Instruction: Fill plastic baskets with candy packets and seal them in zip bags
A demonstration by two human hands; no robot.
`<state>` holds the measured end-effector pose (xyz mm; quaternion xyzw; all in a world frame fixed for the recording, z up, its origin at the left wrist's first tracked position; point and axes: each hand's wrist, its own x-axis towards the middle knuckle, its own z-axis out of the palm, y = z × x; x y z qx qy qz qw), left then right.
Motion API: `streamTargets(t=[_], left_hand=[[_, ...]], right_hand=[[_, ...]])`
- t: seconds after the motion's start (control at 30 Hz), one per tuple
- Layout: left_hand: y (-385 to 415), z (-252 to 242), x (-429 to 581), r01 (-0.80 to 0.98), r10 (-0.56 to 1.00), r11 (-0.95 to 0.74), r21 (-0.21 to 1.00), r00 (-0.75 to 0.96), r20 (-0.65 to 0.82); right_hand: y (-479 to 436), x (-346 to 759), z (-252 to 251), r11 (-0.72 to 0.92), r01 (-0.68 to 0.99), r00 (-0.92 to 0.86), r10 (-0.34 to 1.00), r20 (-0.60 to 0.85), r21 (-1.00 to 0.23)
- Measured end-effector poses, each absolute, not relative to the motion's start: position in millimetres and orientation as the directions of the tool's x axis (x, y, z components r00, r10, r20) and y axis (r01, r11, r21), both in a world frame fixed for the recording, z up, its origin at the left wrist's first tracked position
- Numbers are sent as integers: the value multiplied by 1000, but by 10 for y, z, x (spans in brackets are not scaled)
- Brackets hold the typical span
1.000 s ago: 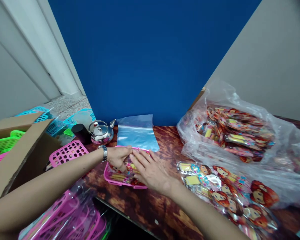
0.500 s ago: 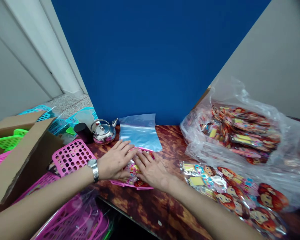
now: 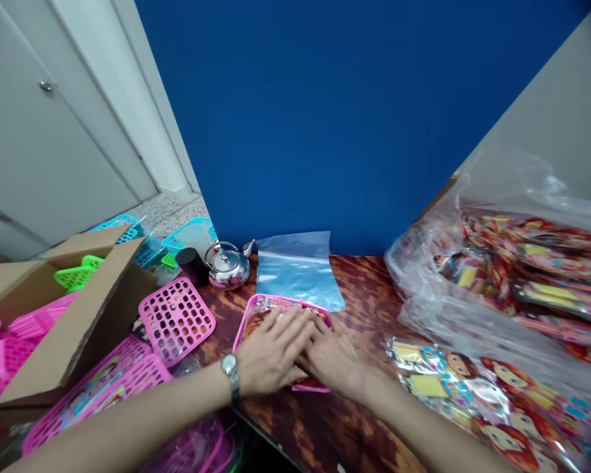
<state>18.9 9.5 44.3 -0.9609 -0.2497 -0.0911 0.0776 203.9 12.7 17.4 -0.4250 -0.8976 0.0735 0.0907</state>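
Observation:
A pink plastic basket (image 3: 243, 326) rests on the brown patterned table, with shiny printed packets (image 3: 262, 314) inside it. My left hand (image 3: 277, 343) lies flat on the packets, fingers stretched out and overlapping the other hand's fingertips. My right hand (image 3: 331, 355) also presses down on the packets, its fingers extended and partly covered by the left. Much of the basket's contents is hidden beneath both hands. Just behind the basket lies a clear zip bag (image 3: 298, 279).
A small metal teapot (image 3: 227, 266) and a black cylinder (image 3: 190, 265) stand behind a pink perforated lid (image 3: 177, 320). On the left, a cardboard box (image 3: 86, 315) holds pink and green plastic pieces. At right, a clear plastic sack (image 3: 426, 263) contains several packets; more packets (image 3: 473, 387) lie before it.
The view has turned left, so things sit further right. My hands have come together over the basket, the left now overlapping the right, and more of the basket's left rim shows.

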Motion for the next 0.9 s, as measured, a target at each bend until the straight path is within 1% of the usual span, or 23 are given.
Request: streamTargets(t=[0.07, 0.13, 0.2, 0.3, 0.37, 0.47, 0.53, 0.63, 0.67, 0.73, 0.77, 0.83, 0.9], left_hand=[[270, 289, 112, 532, 522, -846, -15, 835, 171], [367, 180, 57, 529, 534, -846, 70, 836, 128], [390, 137, 34, 530, 543, -836, 142, 835, 86], [377, 142, 39, 540, 554, -818, 197, 833, 16], [379, 142, 47, 543, 552, -817, 194, 834, -10], [399, 109, 54, 531, 538, -831, 166, 843, -5], [407, 84, 57, 520, 527, -841, 149, 850, 12], [397, 65, 63, 537, 544, -835, 123, 839, 30], [391, 64, 66, 547, 554, -829, 117, 832, 32], [378, 67, 69, 563, 570, -818, 116, 821, 33], [374, 70, 71, 567, 574, -815, 120, 818, 33], [370, 76, 73, 567, 575, -813, 132, 817, 36], [368, 83, 73, 566, 576, -812, 142, 817, 38]], right_hand=[[123, 2034, 207, 611, 769, -613, 788, 53, -190], [129, 2034, 240, 603, 779, -612, 790, -4, -172], [143, 2035, 259, 606, 777, -619, 785, -30, -169], [157, 2023, 230, 614, 771, -627, 779, -28, -169], [153, 2006, 180, 615, 769, -627, 779, -15, -171], [151, 2003, 135, 603, 773, -617, 787, -11, -199], [172, 2048, 169, 601, 760, -627, 779, -33, -247], [214, 2190, 308, 626, 691, -690, 720, -74, -362], [219, 2246, 363, 626, 670, -699, 713, -57, -399], [197, 2342, 461, 627, 645, -681, 731, 44, -437], [170, 2374, 499, 638, 640, -663, 740, 113, -428], [92, 2394, 543, 701, 620, -681, 704, 201, -352], [17, 2358, 541, 760, 603, -742, 646, 180, -243]])
